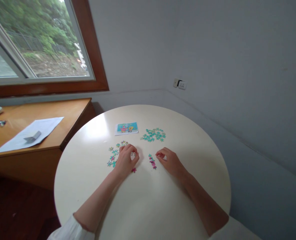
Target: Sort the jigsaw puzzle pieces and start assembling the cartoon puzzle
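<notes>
My left hand point(125, 160) is over a scatter of loose jigsaw puzzle pieces point(114, 152), its thumb and forefinger curled into a ring. Pieces show through the ring; whether one is pinched I cannot make out. A pink puzzle piece point(134, 170) lies just below that hand. Between the two hands is a short joined strip of puzzle pieces point(152, 161), teal at the top and pink at the bottom. My right hand point(169, 160) is just right of the strip, fingertips drawn together close to its upper end. Anything inside those fingertips is hidden.
A second group of mostly teal puzzle pieces point(154, 134) lies farther back on the round white table point(148, 213). Left of it is a picture card point(126, 128) with cartoon figures. A wooden desk point(70, 108) with a paper sheet point(44, 128) stands at the left.
</notes>
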`<state>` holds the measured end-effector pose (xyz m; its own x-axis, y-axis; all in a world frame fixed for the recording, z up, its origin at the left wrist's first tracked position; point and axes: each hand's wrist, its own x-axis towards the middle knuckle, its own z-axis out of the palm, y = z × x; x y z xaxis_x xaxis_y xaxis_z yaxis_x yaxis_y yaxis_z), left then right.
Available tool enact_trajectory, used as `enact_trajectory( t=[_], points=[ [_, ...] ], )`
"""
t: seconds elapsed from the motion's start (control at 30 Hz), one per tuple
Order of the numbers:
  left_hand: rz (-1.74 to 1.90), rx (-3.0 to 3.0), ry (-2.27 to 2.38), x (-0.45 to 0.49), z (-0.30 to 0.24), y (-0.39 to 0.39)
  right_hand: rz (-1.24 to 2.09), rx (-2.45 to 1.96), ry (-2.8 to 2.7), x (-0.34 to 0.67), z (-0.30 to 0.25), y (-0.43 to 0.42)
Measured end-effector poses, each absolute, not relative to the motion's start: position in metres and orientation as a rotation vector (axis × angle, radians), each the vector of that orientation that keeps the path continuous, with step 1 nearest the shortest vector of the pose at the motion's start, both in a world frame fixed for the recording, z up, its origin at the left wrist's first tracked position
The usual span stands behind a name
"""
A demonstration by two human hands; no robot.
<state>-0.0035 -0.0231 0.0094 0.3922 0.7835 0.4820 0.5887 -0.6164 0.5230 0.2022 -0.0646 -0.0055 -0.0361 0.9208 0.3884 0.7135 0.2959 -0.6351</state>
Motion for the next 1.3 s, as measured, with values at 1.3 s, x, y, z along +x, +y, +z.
enact_trajectory(
  t=[1.3],
  points=[
    [1.678, 1.406, 1.65, -0.055, 0.004, 0.022, 0.241, -1.592, -1.507, 0.205, 0.001, -0.066]
  ],
)
